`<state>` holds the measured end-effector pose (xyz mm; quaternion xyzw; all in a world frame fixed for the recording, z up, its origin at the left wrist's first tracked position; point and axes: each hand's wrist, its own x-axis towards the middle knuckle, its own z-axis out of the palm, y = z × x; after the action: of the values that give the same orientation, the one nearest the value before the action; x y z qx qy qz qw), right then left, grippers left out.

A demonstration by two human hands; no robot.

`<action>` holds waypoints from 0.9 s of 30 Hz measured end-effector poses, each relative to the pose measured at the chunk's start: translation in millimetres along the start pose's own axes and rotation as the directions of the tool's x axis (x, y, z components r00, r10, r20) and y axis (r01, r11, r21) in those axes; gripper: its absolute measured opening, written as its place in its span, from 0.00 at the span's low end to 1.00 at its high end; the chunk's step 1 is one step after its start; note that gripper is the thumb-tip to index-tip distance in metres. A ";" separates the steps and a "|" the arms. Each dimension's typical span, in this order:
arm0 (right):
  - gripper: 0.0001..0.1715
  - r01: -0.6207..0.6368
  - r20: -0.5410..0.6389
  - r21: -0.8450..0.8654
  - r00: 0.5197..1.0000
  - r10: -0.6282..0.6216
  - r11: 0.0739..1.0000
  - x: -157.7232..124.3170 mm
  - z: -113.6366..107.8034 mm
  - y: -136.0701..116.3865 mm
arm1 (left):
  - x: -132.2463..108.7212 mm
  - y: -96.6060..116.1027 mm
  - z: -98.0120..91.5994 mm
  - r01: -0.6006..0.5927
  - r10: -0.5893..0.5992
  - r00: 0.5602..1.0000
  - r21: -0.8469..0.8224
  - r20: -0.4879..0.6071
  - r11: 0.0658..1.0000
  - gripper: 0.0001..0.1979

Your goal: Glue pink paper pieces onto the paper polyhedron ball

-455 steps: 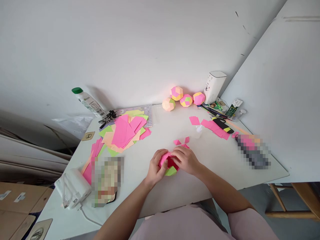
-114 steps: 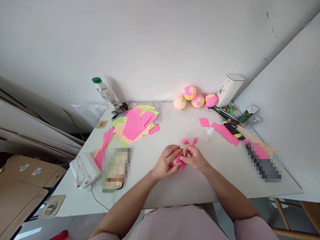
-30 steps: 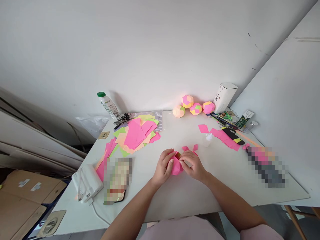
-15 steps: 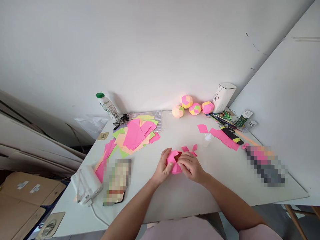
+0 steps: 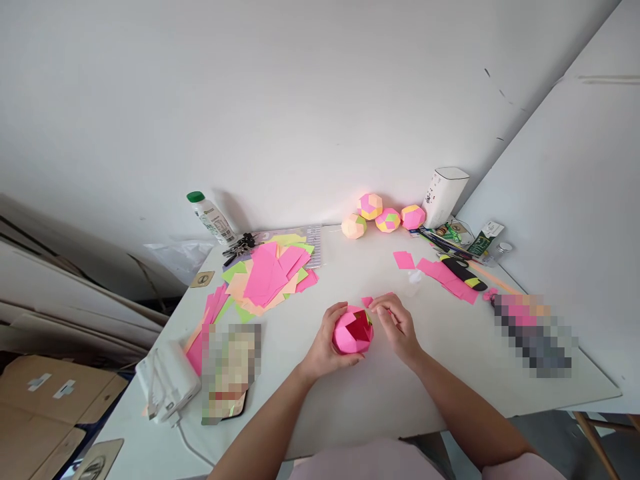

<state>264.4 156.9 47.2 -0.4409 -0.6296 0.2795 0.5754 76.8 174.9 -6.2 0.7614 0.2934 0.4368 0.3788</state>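
My left hand (image 5: 326,340) cups a half-built pink paper ball (image 5: 352,331) just above the white table (image 5: 380,393). The ball's open side faces up and shows a dark red hollow. My right hand (image 5: 400,325) is just right of the ball, lifted off it, fingers curled in a pinch near small pink paper pieces (image 5: 367,301). Whether it holds one of them I cannot make out.
A heap of pink, green and peach paper sheets (image 5: 267,273) lies at the left. Three finished paper balls (image 5: 383,217) and a white container (image 5: 444,188) stand by the wall. Keys (image 5: 239,244), a bottle (image 5: 210,215), a white charger (image 5: 165,379), scissors (image 5: 463,270) and more pink sheets (image 5: 440,270) are around.
My right hand has come off the pink ball and moved up and right toward the small pink pieces. The ball now shows its open hollow, held by the left hand alone.
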 end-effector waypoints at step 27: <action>0.07 -0.502 0.241 0.082 0.848 0.471 0.861 -15.4 18.4 4.9 | -1.5 9.2 9.5 -0.153 0.178 0.984 0.516 0.002 0.843 0.39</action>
<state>246.9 148.5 32.3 -0.5115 -0.5333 0.5061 0.4447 85.7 165.7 -2.3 0.8470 0.3413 0.3908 0.1158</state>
